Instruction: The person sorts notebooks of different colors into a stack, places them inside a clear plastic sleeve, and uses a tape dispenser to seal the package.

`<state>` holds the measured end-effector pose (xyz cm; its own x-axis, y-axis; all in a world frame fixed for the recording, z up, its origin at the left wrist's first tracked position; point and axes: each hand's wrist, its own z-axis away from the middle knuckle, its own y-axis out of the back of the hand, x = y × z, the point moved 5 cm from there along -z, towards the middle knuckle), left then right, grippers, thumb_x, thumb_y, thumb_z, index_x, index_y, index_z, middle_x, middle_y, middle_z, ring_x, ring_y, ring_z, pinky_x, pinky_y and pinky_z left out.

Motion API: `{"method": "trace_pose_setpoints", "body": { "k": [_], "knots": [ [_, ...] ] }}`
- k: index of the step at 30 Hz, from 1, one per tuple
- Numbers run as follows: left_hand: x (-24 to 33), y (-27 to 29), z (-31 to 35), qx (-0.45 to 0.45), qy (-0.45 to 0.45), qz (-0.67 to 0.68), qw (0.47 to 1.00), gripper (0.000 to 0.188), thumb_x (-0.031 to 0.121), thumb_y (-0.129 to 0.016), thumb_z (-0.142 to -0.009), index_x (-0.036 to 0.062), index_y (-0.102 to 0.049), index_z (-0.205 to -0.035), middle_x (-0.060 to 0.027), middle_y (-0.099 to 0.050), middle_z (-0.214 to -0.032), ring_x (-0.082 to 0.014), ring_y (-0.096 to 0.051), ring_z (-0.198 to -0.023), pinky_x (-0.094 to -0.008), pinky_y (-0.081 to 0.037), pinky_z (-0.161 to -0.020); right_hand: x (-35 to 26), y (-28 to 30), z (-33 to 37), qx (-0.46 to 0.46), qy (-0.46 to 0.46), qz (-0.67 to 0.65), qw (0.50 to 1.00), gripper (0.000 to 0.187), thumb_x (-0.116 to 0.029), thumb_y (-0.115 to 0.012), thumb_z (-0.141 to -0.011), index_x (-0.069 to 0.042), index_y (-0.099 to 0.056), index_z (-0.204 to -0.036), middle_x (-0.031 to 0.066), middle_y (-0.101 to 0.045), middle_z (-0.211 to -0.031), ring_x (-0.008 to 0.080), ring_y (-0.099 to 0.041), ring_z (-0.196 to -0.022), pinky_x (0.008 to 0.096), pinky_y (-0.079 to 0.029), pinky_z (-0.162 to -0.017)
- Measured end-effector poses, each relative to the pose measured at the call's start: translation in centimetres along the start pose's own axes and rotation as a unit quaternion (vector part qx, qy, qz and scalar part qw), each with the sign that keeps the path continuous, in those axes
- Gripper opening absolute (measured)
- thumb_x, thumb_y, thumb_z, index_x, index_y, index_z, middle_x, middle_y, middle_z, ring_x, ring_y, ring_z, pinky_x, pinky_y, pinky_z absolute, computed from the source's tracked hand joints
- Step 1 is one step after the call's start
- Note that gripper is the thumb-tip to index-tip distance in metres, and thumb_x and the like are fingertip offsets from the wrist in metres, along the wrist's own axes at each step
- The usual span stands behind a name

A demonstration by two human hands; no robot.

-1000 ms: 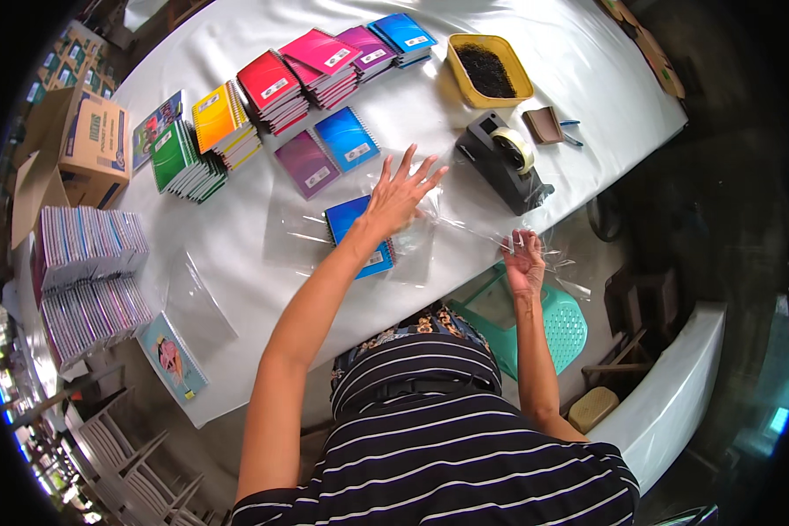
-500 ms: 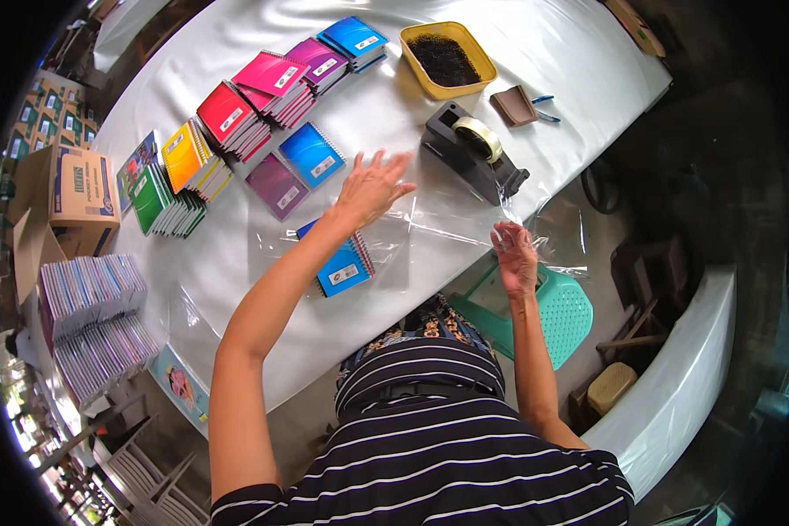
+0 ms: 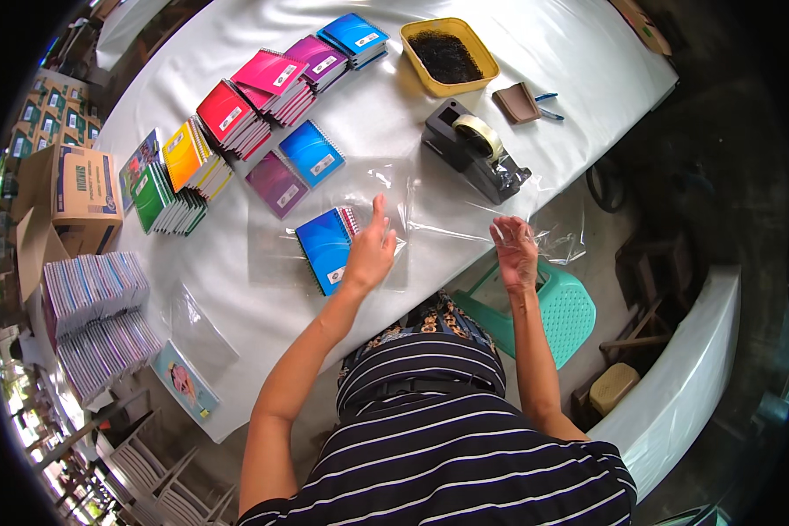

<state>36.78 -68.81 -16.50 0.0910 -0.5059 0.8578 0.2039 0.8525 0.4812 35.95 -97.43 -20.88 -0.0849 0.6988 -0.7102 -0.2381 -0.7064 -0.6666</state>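
Observation:
A stack of blue spiral notebooks (image 3: pixel 323 250) lies on a clear plastic sheet (image 3: pixel 272 263) near the table's front edge. My left hand (image 3: pixel 373 256) is over the stack's right side, index finger stretched out and nothing visible in its grasp. My right hand (image 3: pixel 515 254) is at the table edge just below a black tape dispenser (image 3: pixel 469 153) with a roll of clear tape (image 3: pixel 480 138). Its fingers are curled together beside glossy transparent film (image 3: pixel 451 230); what they pinch is too clear to make out.
Behind lie a purple notebook (image 3: pixel 277 184), another blue notebook (image 3: pixel 313 154) and stacks of coloured notebooks (image 3: pixel 234 118). A yellow tub (image 3: pixel 405 63) of black wire-like pieces stands at the back. A brown box (image 3: pixel 517 103) and pens are right; a green stool (image 3: pixel 565 311) stands below the edge.
My left hand has come down and nearer from beside the dispenser to the blue notebooks, which now lie turned and further left. My right hand has barely moved.

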Motion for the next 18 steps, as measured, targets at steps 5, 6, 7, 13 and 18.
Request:
{"method": "trace_pose_setpoints", "body": {
  "k": [5, 6, 7, 13, 18],
  "knots": [
    [0.5, 1.8, -0.7, -0.097, 0.187, 0.290, 0.934, 0.092, 0.035, -0.069, -0.087, 0.0041, -0.009, -0.150, -0.0252, -0.037, -0.145, -0.0289, -0.055, -0.120, -0.0346, -0.056, -0.082, 0.1, 0.1, -0.2, -0.016, 0.004, -0.011, 1.000, 0.027, -0.025, -0.058, -0.094, -0.003, -0.061, -0.110, 0.0116, -0.065, -0.108, 0.0271, -0.060, -0.109, 0.0439, -0.043, -0.101],
    [0.4, 1.9, -0.6, -0.124, 0.221, 0.313, 0.915, 0.094, 0.037, -0.070, -0.086, 0.0044, -0.010, -0.151, -0.0257, -0.035, -0.146, -0.0298, -0.054, -0.121, -0.0351, -0.056, -0.081, 0.1, 0.2, -0.2, -0.020, 0.004, -0.014, 1.000, 0.027, -0.025, -0.059, -0.094, -0.003, -0.060, -0.110, 0.0114, -0.065, -0.108, 0.0271, -0.059, -0.109, 0.0440, -0.043, -0.101],
    [0.4, 1.7, -0.4, -0.150, 0.253, 0.336, 0.895, 0.095, 0.038, -0.071, -0.085, 0.0046, -0.010, -0.151, -0.0262, -0.033, -0.147, -0.0307, -0.053, -0.122, -0.0355, -0.056, -0.080, 0.1, 0.3, -0.3, -0.024, 0.004, -0.018, 1.000, 0.028, -0.025, -0.059, -0.094, -0.003, -0.060, -0.110, 0.0111, -0.065, -0.107, 0.0272, -0.059, -0.109, 0.0442, -0.043, -0.101],
    [-2.1, -0.3, -1.3, -0.103, 0.069, -0.095, 0.988, 0.070, 0.023, -0.058, -0.091, 0.0011, -0.022, -0.147, -0.0171, -0.065, -0.115, -0.0218, -0.067, -0.096, -0.0299, -0.055, -0.072, 0.1, 0.0, -0.4, -0.024, -0.009, -0.022, 0.999, 0.028, -0.024, -0.061, -0.093, -0.003, -0.060, -0.110, 0.0111, -0.065, -0.107, 0.0274, -0.060, -0.108, 0.0451, -0.044, -0.100],
    [-1.8, 1.2, 0.7, -0.037, 0.061, 0.031, 0.997, 0.056, 0.014, -0.052, -0.090, -0.0011, -0.036, -0.141, -0.0203, -0.067, -0.107, -0.0207, -0.070, -0.086, -0.0307, -0.051, -0.069, 0.8, 1.0, -0.6, -0.008, -0.028, -0.022, 0.999, 0.026, -0.021, -0.059, -0.094, -0.002, -0.059, -0.112, 0.0123, -0.065, -0.108, 0.0264, -0.062, -0.104, 0.0422, -0.046, -0.098]
  ]
}}
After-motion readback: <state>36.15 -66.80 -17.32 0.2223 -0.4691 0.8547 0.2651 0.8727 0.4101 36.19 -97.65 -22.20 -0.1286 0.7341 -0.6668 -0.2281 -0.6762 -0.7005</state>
